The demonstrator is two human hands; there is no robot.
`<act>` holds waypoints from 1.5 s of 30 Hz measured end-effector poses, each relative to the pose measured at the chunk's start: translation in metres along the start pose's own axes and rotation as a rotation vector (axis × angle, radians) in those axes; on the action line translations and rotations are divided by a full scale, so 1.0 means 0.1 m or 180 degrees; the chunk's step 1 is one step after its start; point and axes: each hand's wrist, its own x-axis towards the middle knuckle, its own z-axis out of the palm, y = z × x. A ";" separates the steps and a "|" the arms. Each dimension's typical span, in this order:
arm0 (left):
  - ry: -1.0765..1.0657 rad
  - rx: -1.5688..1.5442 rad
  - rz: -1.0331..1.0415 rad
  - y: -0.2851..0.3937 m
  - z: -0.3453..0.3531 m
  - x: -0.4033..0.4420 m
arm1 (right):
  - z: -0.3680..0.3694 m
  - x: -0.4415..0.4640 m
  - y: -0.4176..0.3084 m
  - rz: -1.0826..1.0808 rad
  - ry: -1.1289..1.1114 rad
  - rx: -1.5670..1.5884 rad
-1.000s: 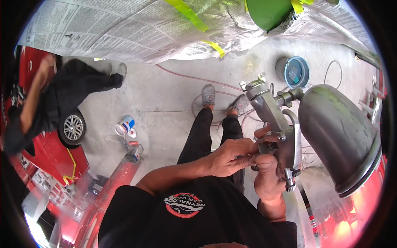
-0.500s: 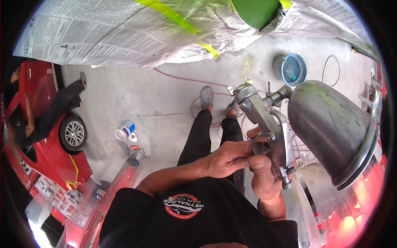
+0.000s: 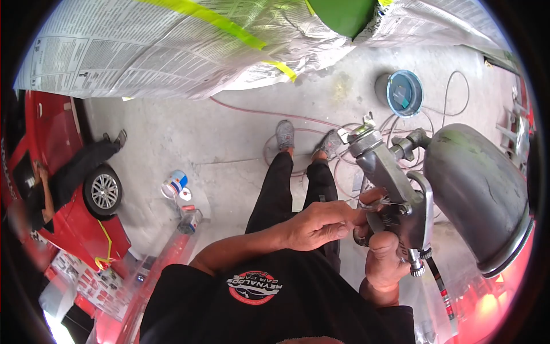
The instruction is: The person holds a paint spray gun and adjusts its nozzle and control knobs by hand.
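Note:
My right hand (image 3: 385, 261) is wrapped round the handle of a metal spray gun (image 3: 389, 178), thumb across the near side. The gun is tilted, nozzle pointing away from me. A large grey metal paint cup (image 3: 475, 195) is joined to it on the right. My left hand (image 3: 323, 225) reaches in from the left with fingers pinched together at the gun's trigger area. A thin shiny piece shows by those fingertips, but its kind is unclear. Part of the right fingers is hidden behind the gun.
Newspaper-like masking paper (image 3: 172, 51) with yellow tape hangs ahead, beside a green surface (image 3: 344, 14). A blue-rimmed bucket (image 3: 404, 94) stands near a coiled hose (image 3: 444, 109). Cans (image 3: 175, 183) are left of my feet. Another person leans by a red car (image 3: 54, 132).
The spray gun and my right hand have moved right and slightly down. My left hand has followed, its fingertips now higher by the trigger. The other person has shifted at the red car.

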 end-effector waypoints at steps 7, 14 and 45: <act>0.0011 0.0372 -0.0335 -0.08 -0.11 -0.12 | -0.05 0.14 -0.09 -0.0256 0.0470 -0.0742; -0.0114 0.0662 -0.0648 -0.05 -0.17 -0.17 | -0.09 0.21 -0.07 -0.0433 0.0620 -0.0837; -0.0066 0.1540 -0.0365 -0.07 -0.12 -0.14 | -0.11 0.22 -0.08 -0.0408 0.0498 -0.0597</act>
